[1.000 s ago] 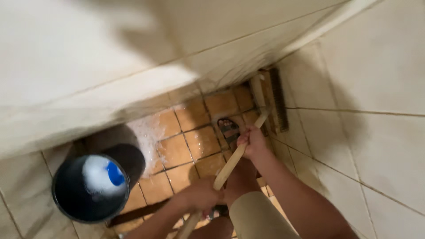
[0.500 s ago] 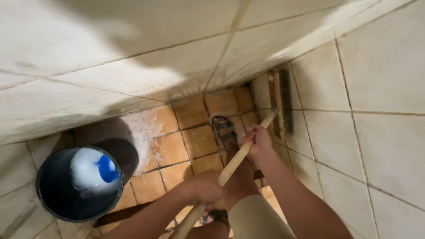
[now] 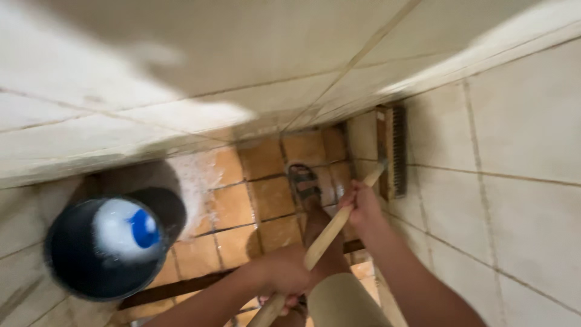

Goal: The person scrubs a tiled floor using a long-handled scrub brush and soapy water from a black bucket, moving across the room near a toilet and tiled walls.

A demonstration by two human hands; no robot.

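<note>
both hands clenched on the wooden handle (image 3: 321, 242): right hand (image 3: 362, 204) higher up the shaft near the head, left hand (image 3: 289, 271) lower toward the butt end. scrub brush (image 3: 392, 151) sits just past the right hand, bristles pressed flat against the right wall tile (image 3: 514, 139), its upper end close under the corner where that wall meets the wall ahead.

room is tight: walls close in ahead of and beside the right hand, narrow strip of orange floor tile (image 3: 272, 197) below the grip. black bucket (image 3: 100, 248) with foam and a blue object stands well left of the left hand, soapy patch (image 3: 193, 181) beside it.

handle's lower end runs out of frame (cut off at bottom edge). a sandalled foot (image 3: 304, 183) sits under the shaft, the leg partly hidden behind it. the whole frame is motion-blurred and the bristles are hard to resolve.
</note>
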